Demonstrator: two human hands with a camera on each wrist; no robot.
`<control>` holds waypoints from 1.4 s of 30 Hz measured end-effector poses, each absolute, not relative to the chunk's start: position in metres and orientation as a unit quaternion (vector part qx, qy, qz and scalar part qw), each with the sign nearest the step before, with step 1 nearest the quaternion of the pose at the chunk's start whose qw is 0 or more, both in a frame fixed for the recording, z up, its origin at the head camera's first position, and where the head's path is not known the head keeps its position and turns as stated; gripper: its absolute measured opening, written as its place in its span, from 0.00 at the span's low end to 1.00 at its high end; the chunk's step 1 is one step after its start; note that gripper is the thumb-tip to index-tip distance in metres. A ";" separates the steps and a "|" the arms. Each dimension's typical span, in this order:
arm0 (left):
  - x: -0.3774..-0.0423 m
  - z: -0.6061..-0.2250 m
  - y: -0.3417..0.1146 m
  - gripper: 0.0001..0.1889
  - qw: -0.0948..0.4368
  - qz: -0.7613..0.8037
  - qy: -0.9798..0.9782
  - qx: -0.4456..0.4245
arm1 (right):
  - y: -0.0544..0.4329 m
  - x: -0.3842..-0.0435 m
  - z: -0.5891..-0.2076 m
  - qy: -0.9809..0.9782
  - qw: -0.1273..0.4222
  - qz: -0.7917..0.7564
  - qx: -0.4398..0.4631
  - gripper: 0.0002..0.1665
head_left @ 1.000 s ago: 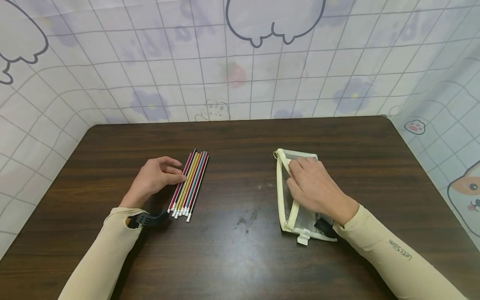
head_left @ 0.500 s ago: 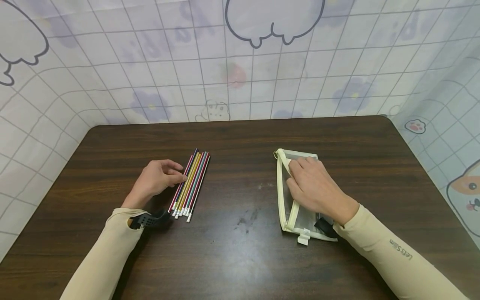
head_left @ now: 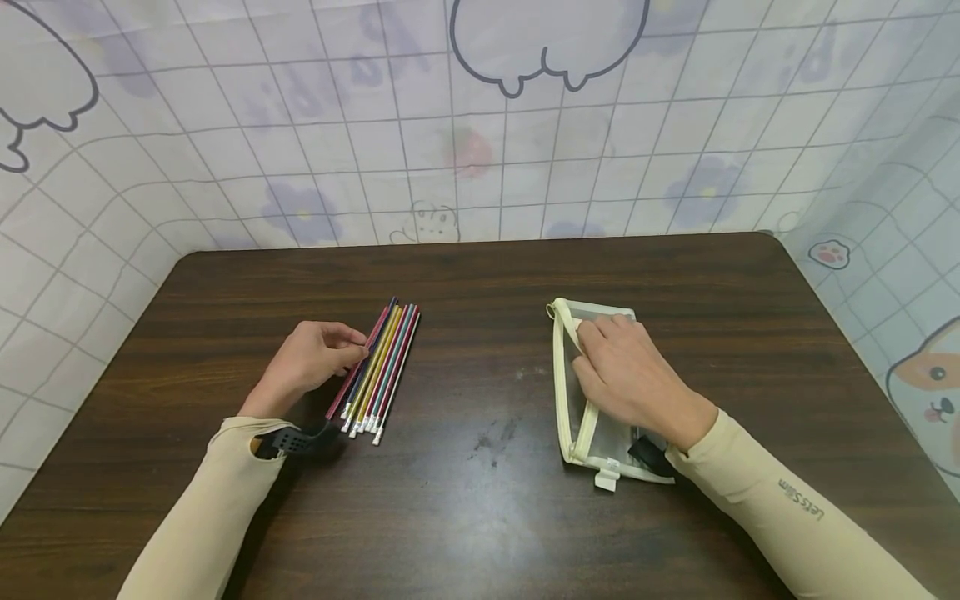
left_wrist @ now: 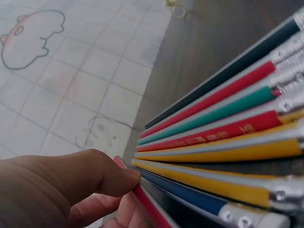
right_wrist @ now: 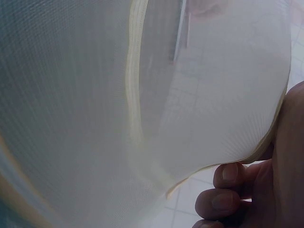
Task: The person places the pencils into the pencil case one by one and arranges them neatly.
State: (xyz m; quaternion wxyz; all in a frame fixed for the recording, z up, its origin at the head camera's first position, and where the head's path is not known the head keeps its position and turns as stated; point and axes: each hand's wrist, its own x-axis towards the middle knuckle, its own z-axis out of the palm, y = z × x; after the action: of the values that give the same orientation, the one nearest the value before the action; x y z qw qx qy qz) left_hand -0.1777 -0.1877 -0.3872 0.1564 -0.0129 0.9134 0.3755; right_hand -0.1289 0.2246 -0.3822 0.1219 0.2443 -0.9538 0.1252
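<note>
Head view: left of the mesh pouch [head_left: 561, 392], the left hand's [head_left: 311, 358] thumb and fingers pinch a red pencil [left_wrist: 148, 203], outermost from the pouch among the pencils [head_left: 382, 375]; its long axis slants, far end pouchward; the right hand [head_left: 626, 371], farther from it, grips the pouch's edge.

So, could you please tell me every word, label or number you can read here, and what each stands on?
"Let's Slim", upside down: on the right sleeve.
"HB", apparently: on a red pencil; other gold lettering too blurred.
White tag on the pouch: any print is too small to read.
Faint purple marks on the backdrop: too blurred to read.
</note>
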 end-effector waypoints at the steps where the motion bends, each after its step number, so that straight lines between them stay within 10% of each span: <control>1: -0.178 -0.387 -0.188 0.16 0.158 0.378 0.912 -0.013 | 0.224 -0.129 -0.382 -0.954 0.122 0.125 0.244 0.11; 42: -0.174 -0.378 -0.183 0.20 0.197 0.529 0.825 0.041 | 0.222 -0.126 -0.389 -0.949 0.115 0.131 0.263 0.11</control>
State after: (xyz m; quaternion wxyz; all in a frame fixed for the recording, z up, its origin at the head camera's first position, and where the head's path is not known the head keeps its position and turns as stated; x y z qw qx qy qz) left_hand -0.1739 -0.1835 -0.3780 0.1966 0.0406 0.8249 0.5285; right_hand -0.1257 0.2220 -0.3888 0.1145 0.2635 -0.9488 0.1310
